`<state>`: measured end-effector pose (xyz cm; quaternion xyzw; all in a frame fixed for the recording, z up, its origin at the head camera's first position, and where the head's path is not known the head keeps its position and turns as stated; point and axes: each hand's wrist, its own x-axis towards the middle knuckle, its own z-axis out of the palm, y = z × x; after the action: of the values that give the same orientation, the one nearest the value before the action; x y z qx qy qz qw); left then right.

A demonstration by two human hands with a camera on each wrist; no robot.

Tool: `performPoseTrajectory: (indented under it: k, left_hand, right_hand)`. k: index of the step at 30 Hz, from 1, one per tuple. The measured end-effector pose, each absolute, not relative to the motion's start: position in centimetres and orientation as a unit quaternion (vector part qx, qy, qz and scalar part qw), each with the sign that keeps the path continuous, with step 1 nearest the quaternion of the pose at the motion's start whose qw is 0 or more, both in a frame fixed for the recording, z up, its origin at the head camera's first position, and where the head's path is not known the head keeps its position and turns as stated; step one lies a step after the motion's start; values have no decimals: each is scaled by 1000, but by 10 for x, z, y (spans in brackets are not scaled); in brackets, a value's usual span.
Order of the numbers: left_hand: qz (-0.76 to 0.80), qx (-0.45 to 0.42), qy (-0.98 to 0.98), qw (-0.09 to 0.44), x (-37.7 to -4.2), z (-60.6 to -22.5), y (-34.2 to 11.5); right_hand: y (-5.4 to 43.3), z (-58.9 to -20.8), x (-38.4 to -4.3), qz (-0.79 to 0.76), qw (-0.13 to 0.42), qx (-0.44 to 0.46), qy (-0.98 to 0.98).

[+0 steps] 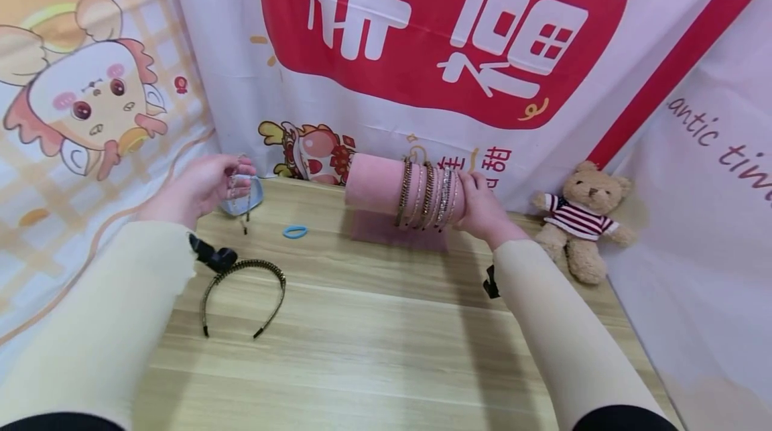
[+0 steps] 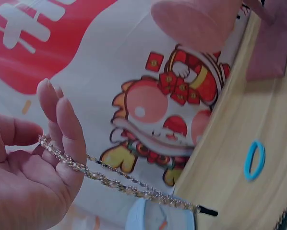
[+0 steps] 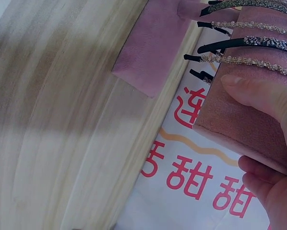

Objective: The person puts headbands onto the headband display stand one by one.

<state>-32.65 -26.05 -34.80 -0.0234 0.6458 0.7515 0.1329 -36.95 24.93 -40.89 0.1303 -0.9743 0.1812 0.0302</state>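
Note:
At the back left, my left hand [image 1: 208, 186] pinches a thin beaded headband [image 2: 119, 184] between thumb and fingers. Its black-tipped end hangs away from the palm in the left wrist view. My right hand [image 1: 482, 211] grips the right end of a pink, velvety cylinder stand [image 1: 375, 183], thumb on the near side and fingertips at the far edge. Several sparkly headbands [image 1: 429, 193] sit side by side around the cylinder, their black tips showing in the right wrist view. Below the cylinder lies its flat pink base [image 3: 148, 52].
A dark beaded headband [image 1: 259, 263] lies on the wooden table [image 1: 362, 350] at left. A blue hair tie [image 1: 295, 232] is left of the stand. Behind my left hand is a light blue object [image 1: 252, 198]. A teddy bear [image 1: 585, 223] sits at the back right, against the printed cloth.

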Motion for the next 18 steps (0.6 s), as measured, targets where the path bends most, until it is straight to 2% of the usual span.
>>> performPoseTrajectory:
  k: [7,18]
  left_hand:
    - [789,-21,600,132,-344,-340,-211]
    - [792,-49,595,128,-362,-348,-147]
  right_hand:
    - [248,-407,-368,180,35,140,-973]
    - [250,-406,-368,177,29,130,-975]
